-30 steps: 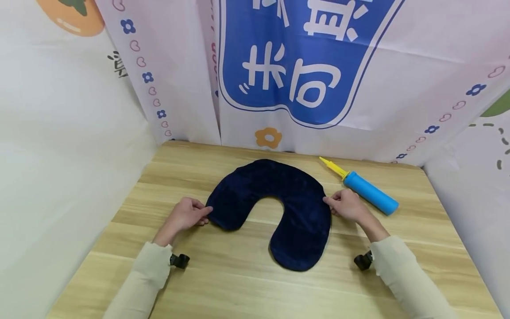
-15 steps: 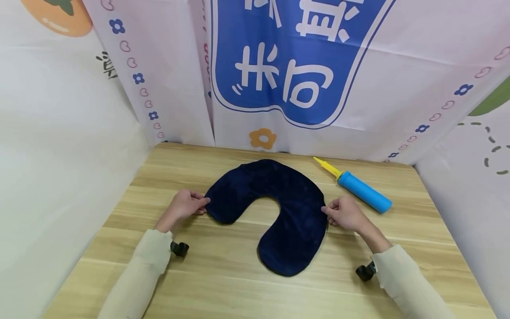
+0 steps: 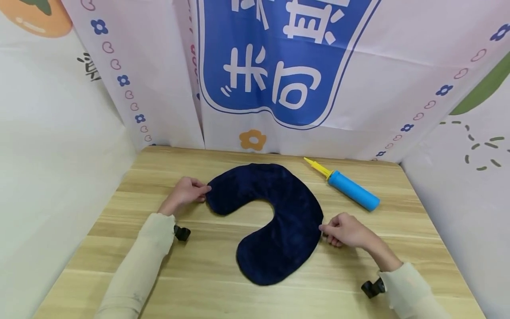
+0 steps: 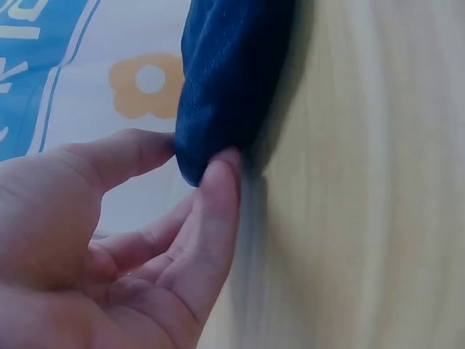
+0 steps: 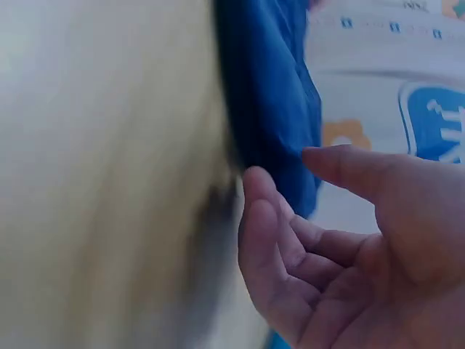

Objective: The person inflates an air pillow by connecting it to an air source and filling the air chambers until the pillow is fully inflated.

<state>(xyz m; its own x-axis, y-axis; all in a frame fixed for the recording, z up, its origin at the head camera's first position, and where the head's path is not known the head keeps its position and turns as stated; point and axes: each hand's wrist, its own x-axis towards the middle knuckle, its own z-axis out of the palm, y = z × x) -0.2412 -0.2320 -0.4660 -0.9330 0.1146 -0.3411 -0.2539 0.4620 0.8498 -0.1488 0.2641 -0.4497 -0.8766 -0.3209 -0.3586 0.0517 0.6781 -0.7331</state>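
A dark navy, U-shaped neck pillow (image 3: 295, 212) lies rather flat over the wooden table, its opening toward the lower left in the head view. My left hand (image 3: 188, 191) pinches the tip of its left arm between thumb and fingers; the left wrist view shows that pillow end (image 4: 225, 94) in the pinch. On the outer right curve, my right hand (image 3: 345, 231) pinches the pillow's edge. The right wrist view has the thumb on one face of the blue cloth (image 5: 272, 102) and the curled fingers on the other side.
A blue hand pump (image 3: 353, 190) with a yellow nozzle lies at the back right of the wooden table (image 3: 191, 283). Behind the table hangs a printed white cloth (image 3: 167, 88). White walls close in both sides.
The pillow has turned clockwise, its lower arm swinging leftward. My right hand has come nearer with its edge, while my left hand has moved farther back. The head view has shifted slightly.
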